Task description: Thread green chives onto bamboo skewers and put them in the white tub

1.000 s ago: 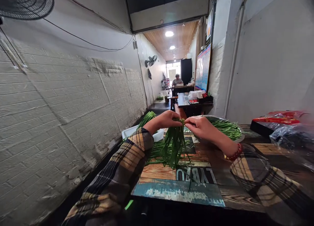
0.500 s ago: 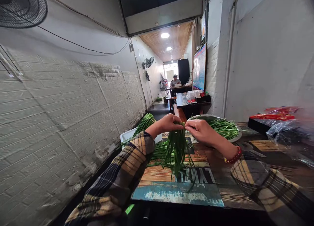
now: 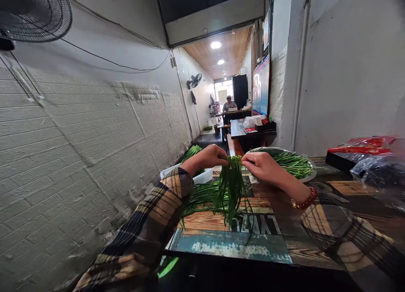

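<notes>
A bunch of garlic chives [image 3: 230, 186] hangs upright above the table, its pale ends at the top and the leaves drooping down. My left hand [image 3: 212, 158] pinches the upper left side of the bunch. On the right side of the same ends, the closed fingers of my right hand [image 3: 258, 164] grip it too. More loose chives [image 3: 202, 197] lie on the tabletop behind and left of the hanging bunch. A white tray [image 3: 204, 177] with chives stands beyond my left forearm. Behind my right hand is a metal bowl [image 3: 313, 174] with more chives in it.
The patchwork wooden table [image 3: 228, 246] has a dark front edge. At its right are clear plastic bags [image 3: 373, 171] and a red package [image 3: 363, 146]. Farther off, a person [image 3: 229, 104] sits at another table. A brick-patterned wall [image 3: 79, 157] runs along the left.
My hands have moved slightly apart, and the top ends of the chives now show spread between them. The view has shifted a little to the left.
</notes>
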Motion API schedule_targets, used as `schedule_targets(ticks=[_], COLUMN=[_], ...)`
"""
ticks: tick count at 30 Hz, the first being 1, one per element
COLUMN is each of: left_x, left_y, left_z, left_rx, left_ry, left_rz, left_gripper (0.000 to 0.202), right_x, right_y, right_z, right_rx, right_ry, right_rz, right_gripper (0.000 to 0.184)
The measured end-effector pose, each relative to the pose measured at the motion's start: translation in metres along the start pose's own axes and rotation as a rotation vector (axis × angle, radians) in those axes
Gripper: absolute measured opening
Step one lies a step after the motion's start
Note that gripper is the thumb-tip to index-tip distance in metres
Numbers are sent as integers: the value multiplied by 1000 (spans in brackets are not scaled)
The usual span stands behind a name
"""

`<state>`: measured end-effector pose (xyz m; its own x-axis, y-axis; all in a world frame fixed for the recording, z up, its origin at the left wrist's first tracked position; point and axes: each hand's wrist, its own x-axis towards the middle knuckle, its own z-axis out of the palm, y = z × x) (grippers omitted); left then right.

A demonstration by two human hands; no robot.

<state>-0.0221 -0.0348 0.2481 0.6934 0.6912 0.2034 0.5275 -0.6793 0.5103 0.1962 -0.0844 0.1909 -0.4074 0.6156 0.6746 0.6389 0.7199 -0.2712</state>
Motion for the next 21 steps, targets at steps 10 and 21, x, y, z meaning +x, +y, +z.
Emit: schedule_targets(ticks=[10,21], left_x=[-7,-20], left_y=[5,-4], left_z=[8,-5], left_rx=[-5,3], left_ry=[-25,75], left_rz=[-24,0], left_gripper=[7,22], right_x=[-8,-10], right_y=[-5,-2], right_z=[1,-2], right_rx=[24,51], right_ry=[-28,-20], right_rz=[64,101], right_gripper=[23,26])
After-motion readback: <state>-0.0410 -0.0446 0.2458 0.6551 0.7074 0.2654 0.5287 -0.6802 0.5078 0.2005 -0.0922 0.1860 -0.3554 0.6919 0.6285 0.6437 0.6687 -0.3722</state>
